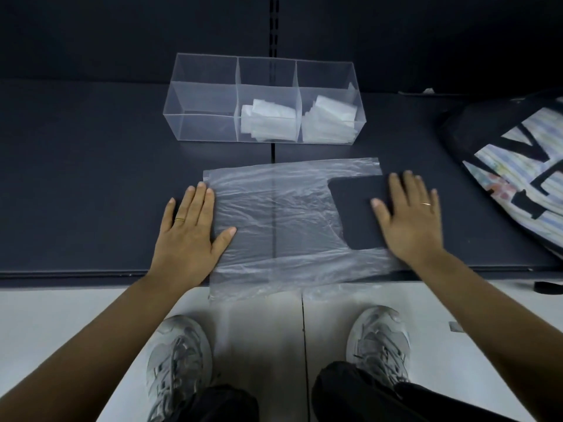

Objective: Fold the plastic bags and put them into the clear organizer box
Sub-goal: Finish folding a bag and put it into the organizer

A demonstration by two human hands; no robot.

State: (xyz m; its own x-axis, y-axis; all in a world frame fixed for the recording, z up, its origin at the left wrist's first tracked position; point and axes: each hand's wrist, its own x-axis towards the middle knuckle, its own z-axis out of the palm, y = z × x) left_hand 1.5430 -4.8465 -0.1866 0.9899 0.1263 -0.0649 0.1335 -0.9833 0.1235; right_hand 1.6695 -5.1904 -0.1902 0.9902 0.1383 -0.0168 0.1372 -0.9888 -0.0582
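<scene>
In front of the box (pixel 201 126), the bag (pixel 274 220) is pressed flat by the left hand (pixel 189 226) and right hand (pixel 408 214), both spread open with nothing gripped, seemingly to smooth it for folding.

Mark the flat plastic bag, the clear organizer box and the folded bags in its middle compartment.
plastic bag (pixel 280 214): head view, middle of its flat body.
clear organizer box (pixel 204 123): head view, front wall of its left compartment.
folded bags (pixel 268 118): head view, top of the middle compartment's stack.

Dim, soft focus, wide-angle edge distortion
</scene>
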